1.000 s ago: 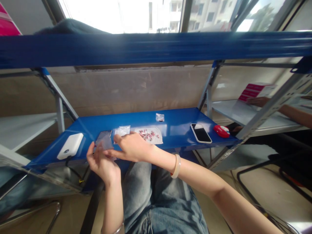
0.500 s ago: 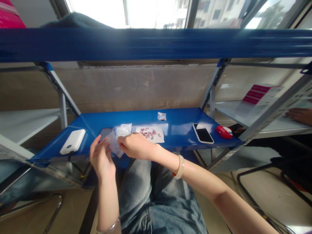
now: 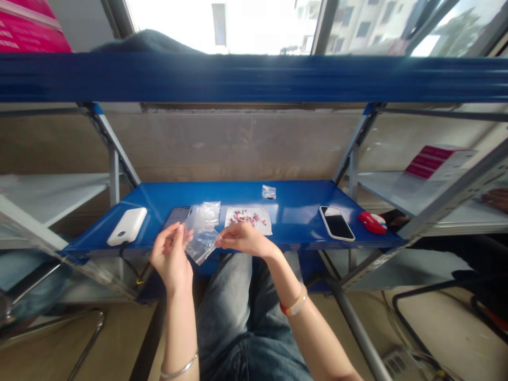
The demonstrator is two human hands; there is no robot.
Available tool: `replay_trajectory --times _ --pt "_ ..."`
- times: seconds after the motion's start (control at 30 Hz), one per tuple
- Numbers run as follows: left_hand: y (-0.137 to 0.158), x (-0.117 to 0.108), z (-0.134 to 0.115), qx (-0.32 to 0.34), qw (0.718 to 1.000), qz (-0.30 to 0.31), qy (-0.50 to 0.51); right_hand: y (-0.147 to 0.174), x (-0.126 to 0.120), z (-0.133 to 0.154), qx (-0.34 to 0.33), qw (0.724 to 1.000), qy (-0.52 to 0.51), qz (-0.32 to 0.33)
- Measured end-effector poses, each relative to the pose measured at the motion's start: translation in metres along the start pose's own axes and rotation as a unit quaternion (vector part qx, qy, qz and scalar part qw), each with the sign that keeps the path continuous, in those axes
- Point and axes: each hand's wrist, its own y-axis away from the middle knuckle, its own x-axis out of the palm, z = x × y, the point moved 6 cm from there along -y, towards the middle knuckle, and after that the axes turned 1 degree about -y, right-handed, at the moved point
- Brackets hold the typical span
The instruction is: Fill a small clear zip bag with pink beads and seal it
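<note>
A clear plastic zip bag (image 3: 201,244) stretches between my two hands above the front edge of the blue shelf (image 3: 296,211). My left hand (image 3: 171,256) pinches its left side. The fingertips of my right hand (image 3: 244,239) are closed on its right edge. Behind it lies a stack of clear bags (image 3: 211,212). Small dark red and pink beads (image 3: 248,217) are scattered on a white sheet (image 3: 266,228) just beyond my right hand. Farther back rests a small clear bag (image 3: 269,191) with something dark at its bottom.
A white power bank (image 3: 127,226) with a cable lies at the left, and a dark flat phone-like object (image 3: 177,216) is partly behind my left hand. On the right are a white-cased phone (image 3: 336,223) and a red item (image 3: 372,222). Another person's hand (image 3: 496,198) shows far right.
My right hand has drawn back to the right and its fingers now hold the bag's right edge. The bag is spread wider between the hands. The view has shifted slightly.
</note>
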Motion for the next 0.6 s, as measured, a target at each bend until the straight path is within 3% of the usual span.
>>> replay_trajectory --times 0.13,0.3,0.37,0.5,0.6 --pt "0.006 0.001 0.001 0.061 0.998 -0.031 0.014 0.009 0.016 -0.034 0.047 0.980 -0.184 -0.067" --pt "0.006 0.004 0.010 0.066 0.997 0.016 -0.032 0.012 0.020 -0.043 0.055 0.961 -0.246 -0.115" --pt "0.006 0.007 0.012 0.068 0.993 0.052 -0.083 0.014 0.015 -0.040 0.046 0.960 -0.237 -0.142" --pt "0.013 0.018 -0.007 0.146 0.956 0.138 -0.212 0.021 0.007 -0.036 0.039 0.964 -0.197 -0.174" --pt "0.025 0.033 -0.016 0.123 0.922 0.265 -0.256 0.026 0.006 -0.031 0.026 0.964 -0.196 -0.180"
